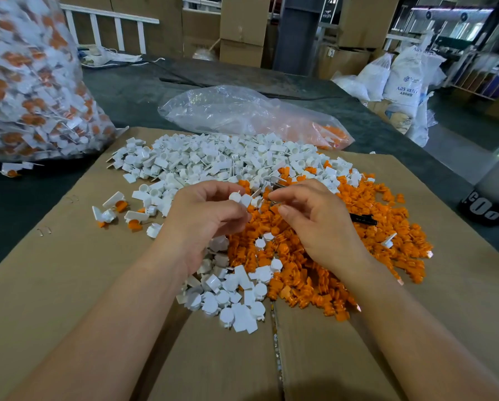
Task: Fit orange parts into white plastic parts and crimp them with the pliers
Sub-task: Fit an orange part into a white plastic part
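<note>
My left hand (204,218) pinches a white plastic part (238,197) between thumb and fingertips, above the heaps. My right hand (314,224) is curled just right of it, fingertips almost meeting the white part. A black pliers handle (364,219) sticks out from under this hand to the right; the jaws are mostly hidden. Whether an orange part sits at its fingertips I cannot tell. A heap of white parts (207,160) lies behind and below my hands, with a heap of orange parts (358,227) on the right, all on flat cardboard (83,285).
A few assembled white-and-orange pieces (118,208) lie left of the heaps. A big clear bag of assembled pieces (31,82) stands at the far left. A flatter clear bag (242,111) with some orange parts lies behind the heaps. Boxes and sacks stand beyond the table.
</note>
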Demonstrator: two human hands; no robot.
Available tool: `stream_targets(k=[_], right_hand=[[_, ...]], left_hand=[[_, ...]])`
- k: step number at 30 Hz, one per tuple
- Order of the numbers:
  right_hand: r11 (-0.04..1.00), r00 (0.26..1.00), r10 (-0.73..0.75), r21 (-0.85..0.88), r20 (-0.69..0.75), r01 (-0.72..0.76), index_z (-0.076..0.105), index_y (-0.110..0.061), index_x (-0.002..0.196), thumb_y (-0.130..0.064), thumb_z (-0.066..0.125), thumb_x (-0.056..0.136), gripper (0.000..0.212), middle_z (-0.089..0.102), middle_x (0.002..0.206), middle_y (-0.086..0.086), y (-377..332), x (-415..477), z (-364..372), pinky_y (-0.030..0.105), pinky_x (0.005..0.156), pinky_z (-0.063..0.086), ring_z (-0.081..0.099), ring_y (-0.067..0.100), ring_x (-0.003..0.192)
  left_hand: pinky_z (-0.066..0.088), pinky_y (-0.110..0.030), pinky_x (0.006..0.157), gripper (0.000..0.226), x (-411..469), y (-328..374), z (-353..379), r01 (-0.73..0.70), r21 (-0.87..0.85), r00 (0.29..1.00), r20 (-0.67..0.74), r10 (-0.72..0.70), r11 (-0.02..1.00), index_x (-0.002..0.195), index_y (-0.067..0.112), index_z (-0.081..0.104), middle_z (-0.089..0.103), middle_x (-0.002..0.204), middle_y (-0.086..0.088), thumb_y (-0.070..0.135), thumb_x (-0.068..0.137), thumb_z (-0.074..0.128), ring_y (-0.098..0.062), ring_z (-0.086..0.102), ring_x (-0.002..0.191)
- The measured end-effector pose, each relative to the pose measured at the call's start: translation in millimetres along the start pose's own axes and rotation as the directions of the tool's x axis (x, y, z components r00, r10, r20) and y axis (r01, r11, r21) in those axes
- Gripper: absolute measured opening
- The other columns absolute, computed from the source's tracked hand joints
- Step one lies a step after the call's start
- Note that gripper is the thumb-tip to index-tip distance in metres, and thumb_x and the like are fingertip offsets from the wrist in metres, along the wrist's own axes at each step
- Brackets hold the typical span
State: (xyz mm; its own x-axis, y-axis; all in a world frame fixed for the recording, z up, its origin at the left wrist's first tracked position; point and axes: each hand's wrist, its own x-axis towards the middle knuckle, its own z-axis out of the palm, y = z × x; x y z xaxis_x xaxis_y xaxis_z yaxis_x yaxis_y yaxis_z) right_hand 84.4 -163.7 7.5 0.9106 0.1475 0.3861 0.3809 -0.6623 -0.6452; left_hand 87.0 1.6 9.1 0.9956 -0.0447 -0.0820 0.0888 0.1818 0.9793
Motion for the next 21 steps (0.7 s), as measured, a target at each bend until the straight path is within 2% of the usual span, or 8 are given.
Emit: stream_targets(k=[3,5,7,10,14,18,21], right_hand=[[0.999,1.0,0.03,0.037,0.009,-0.03,0.064,-0.023,0.11,-0.004,0.055,0.089,0.03,0.048,0.102,-0.016,0.7,0.0,1.1,0.006,0.085,0.039,0.05,0.002,0.098],[0.998,0.999,0.032,0.045,-0.003,-0.031,0.065,-0.02,0.111,-0.003,0.055,0.089,0.029,0.049,0.103,-0.015,1.0,-0.1,0.9,0.006,0.086,0.038,0.049,0.001,0.1],[0.998,0.999,0.025,0.061,-0.021,-0.023,0.067,-0.019,0.107,-0.005,0.057,0.088,0.025,0.049,0.099,-0.018,1.0,-0.3,0.1,0.005,0.085,0.038,0.05,-0.003,0.095],[0.99,1.0,0.009,0.14,-0.015,-0.007,0.064,-0.034,0.092,-0.01,0.061,0.086,0.025,0.058,0.097,-0.015,-0.5,-2.0,-0.3,0.016,0.083,0.046,0.058,0.003,0.092],[0.973,0.999,-0.021,0.228,-0.043,0.031,0.06,-0.041,0.082,-0.009,0.066,0.082,0.032,0.061,0.086,-0.022,-2.7,-3.5,-0.8,0.008,0.074,0.046,0.06,-0.004,0.085],[0.97,0.999,-0.002,0.242,-0.039,0.011,0.059,-0.04,0.082,-0.007,0.065,0.082,0.034,0.062,0.086,-0.02,-2.7,-3.7,0.1,0.008,0.072,0.047,0.061,-0.002,0.083],[0.972,1.0,-0.006,0.237,-0.021,0.011,0.057,-0.043,0.09,-0.008,0.063,0.084,0.036,0.063,0.094,-0.014,-4.0,-4.3,0.8,0.016,0.079,0.05,0.063,0.006,0.088]], left_hand=[[0.046,-0.016,0.046,0.034,-0.8,0.2,-0.3,-0.031,0.069,0.999,-0.018,0.032,0.997,0.084,0.014,0.068,0.052,0.066,-0.005,-0.017,0.069,0.066,-0.019,0.06,0.062],[0.045,-0.016,0.044,0.035,-1.2,0.5,-0.5,-0.029,0.082,0.999,-0.028,0.032,0.996,0.082,0.015,0.066,0.056,0.062,-0.003,-0.017,0.068,0.067,-0.018,0.06,0.06],[0.044,-0.017,0.042,0.031,-1.3,0.4,-0.4,-0.027,0.095,0.999,-0.037,0.031,0.995,0.078,0.014,0.065,0.061,0.059,-0.002,-0.016,0.067,0.068,-0.016,0.06,0.057],[0.045,-0.016,0.043,0.022,-0.9,0.0,0.4,-0.027,0.086,0.999,-0.038,0.03,0.996,0.079,0.011,0.066,0.065,0.066,-0.006,-0.01,0.073,0.067,-0.012,0.061,0.055],[0.046,-0.015,0.045,0.021,-0.6,-1.7,0.3,-0.045,0.096,0.999,-0.026,0.047,0.994,0.083,0.014,0.069,0.067,0.065,0.0,-0.006,0.079,0.063,-0.007,0.062,0.053],[0.053,-0.017,0.057,0.021,-1.4,-3.3,1.6,-0.1,0.128,0.995,-0.012,0.102,0.987,0.075,0.012,0.069,0.067,0.063,0.0,-0.008,0.078,0.065,-0.009,0.063,0.059],[0.053,-0.019,0.07,0.022,0.3,-4.5,1.6,-0.108,0.162,0.992,-0.048,0.118,0.981,0.071,0.016,0.07,0.07,0.072,-0.001,-0.005,0.074,0.069,-0.012,0.065,0.07]])
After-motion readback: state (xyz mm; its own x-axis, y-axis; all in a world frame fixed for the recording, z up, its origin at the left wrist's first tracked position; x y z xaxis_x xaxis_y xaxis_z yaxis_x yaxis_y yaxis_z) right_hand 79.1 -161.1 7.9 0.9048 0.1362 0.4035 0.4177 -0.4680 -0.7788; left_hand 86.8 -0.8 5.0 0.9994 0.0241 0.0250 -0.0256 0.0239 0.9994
